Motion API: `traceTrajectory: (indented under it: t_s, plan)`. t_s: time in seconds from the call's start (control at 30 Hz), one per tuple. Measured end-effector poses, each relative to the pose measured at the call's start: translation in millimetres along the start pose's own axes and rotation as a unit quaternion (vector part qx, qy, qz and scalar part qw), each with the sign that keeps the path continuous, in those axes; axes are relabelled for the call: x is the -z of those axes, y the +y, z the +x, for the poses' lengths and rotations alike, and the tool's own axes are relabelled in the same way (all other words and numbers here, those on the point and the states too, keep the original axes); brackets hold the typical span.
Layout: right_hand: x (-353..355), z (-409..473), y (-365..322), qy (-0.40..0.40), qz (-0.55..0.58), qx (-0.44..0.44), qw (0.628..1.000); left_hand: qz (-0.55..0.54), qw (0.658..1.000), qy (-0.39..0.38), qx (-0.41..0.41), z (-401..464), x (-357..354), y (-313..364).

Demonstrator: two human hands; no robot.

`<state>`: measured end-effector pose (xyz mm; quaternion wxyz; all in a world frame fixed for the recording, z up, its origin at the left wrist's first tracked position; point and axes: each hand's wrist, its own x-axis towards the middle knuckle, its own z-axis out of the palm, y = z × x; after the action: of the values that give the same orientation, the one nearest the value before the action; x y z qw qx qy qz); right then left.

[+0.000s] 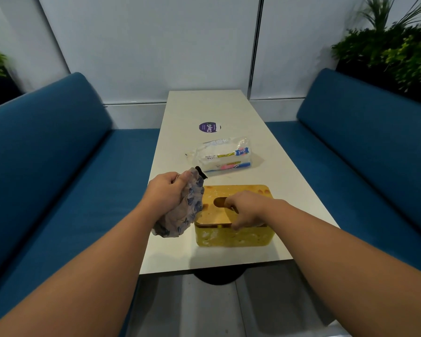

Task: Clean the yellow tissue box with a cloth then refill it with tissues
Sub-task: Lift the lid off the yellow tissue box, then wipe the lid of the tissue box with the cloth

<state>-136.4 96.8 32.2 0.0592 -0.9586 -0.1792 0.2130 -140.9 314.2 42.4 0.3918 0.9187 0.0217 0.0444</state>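
The yellow tissue box (pixel 231 237) stands near the front edge of the white table (pixel 204 108). A wooden lid (pixel 210 211) with an oval slot covers its top. My right hand (pixel 247 210) rests on that lid, fingers in the slot and thumb at the lid's near edge, gripping it. My left hand (pixel 167 197) hovers just left of the box, closed around a crumpled grey cloth (pixel 182 215) with blue print. Behind the box lies a plastic pack of tissues (pixel 225 158), its wrapper loose at one end.
A round purple sticker (pixel 209 127) marks the table's far half. Blue benches (pixel 58 166) flank the table on both sides. Green plants (pixel 394 49) stand behind the right bench. A dark pedestal base (pixel 218 277) shows under the table's front edge.
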Motion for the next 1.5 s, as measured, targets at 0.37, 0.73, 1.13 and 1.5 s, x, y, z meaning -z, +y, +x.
traceTrajectory:
  t_s: [0.37, 0.73, 1.13, 1.5]
  plan:
    - [44, -44, 58, 0.093, 0.005, -0.029, 0.995, -0.040, 0.997, 0.050, -0.030, 8, -22, 55]
    - [35, -91, 175, 0.101, 0.020, -0.092, 0.990, -0.026, 0.999, 0.023, -0.029, 6, -96, 146]
    - [-46, -68, 269, 0.012, 0.026, -0.017, 0.999, -0.057, 0.986, 0.130, 0.086, -55, -207, 203]
    - [-97, -53, 259, 0.022, 0.000, 0.043, 0.999, 0.156, 0.985, 0.031, 0.072, -103, -262, 159]
